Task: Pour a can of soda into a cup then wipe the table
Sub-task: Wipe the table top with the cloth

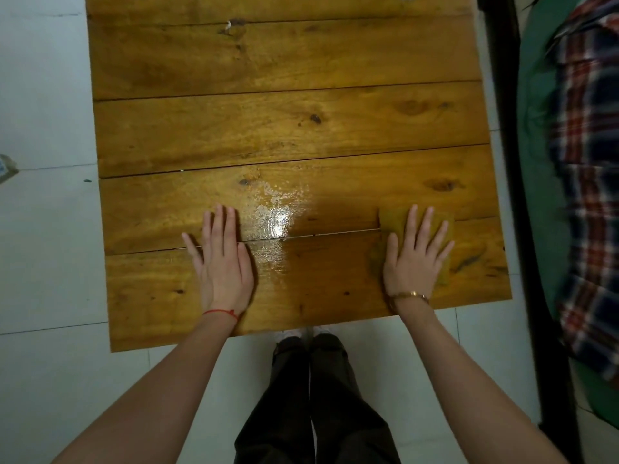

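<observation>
A wooden plank table [284, 122] fills the head view. My left hand [222, 259] lies flat on it near the front edge, fingers apart, holding nothing. My right hand [415, 254] presses flat on a brownish-yellow cloth [392, 219] at the front right, fingers spread over it. A wet, shiny patch [274, 219] lies on the boards between my two hands. No can and no cup are in view.
White tiled floor [43, 95] surrounds the table. A dark frame [502, 95] and a bed with a green sheet and plaid blanket [582, 155] stand close along the right side. My legs [311, 396] are just in front of the table's front edge.
</observation>
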A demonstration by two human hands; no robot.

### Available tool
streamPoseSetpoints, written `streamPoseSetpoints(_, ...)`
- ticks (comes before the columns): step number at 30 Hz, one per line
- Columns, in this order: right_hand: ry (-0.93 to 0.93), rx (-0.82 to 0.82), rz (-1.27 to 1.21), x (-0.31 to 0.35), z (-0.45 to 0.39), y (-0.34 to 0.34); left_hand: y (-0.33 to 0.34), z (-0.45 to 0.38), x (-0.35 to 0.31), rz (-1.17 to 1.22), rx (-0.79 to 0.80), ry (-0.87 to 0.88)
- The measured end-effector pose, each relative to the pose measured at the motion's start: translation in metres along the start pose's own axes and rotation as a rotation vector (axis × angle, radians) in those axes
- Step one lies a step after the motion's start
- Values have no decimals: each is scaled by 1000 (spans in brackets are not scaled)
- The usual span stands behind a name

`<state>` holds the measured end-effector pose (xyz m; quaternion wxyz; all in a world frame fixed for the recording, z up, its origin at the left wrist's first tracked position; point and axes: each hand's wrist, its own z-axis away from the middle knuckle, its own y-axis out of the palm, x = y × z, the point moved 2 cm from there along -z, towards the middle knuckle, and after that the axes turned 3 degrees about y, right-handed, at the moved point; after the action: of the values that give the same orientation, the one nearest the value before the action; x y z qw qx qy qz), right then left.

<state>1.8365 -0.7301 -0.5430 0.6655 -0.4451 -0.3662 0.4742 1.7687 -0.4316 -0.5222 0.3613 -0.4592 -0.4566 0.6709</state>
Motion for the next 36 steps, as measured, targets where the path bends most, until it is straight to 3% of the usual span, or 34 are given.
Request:
streamPoseSetpoints(3,-31,-33,-17,50,-25,-2,0,-6,-3,16,-18,-18)
streamPoseSetpoints(7,-403,-10,22,125,-1,12,-4,-21,-3,30,-56,-9)
streamPoseSetpoints(12,-776,88,125,111,39,18,-11,-51,14,7,-73,10)
streamPoseSetpoints(14,-718,60,161,91,21,11,-15,-67,20,-12,-72,24)
streamPoseSetpoints(16,-523,13,149,86,-18,2,-17,-86,22,-31,-71,29)
streamPoseSetpoints(20,-223,-68,21,133,-96,-17,-17,-120,19,-31,-75,29)
streamPoseSetpoints(22,-239,-78,-6,175,-109,-18,-17,-136,18,-37,-71,42)
streamPoseSetpoints(25,-468,-45,47,225,-81,-8,-15,-155,22,-48,-74,29)
streamPoseSetpoints(29,-699,35,103,213,-43,-2,-10,-163,33,-64,-48,-49)
streamPoseSetpoints(32,-600,-3,135,184,-78,-12,-10,-163,33,-52,-32,-49)
streamPoseSetpoints(36,-247,-90,40,203,-165,-36,-14,-164,30,-36,-12,-61)
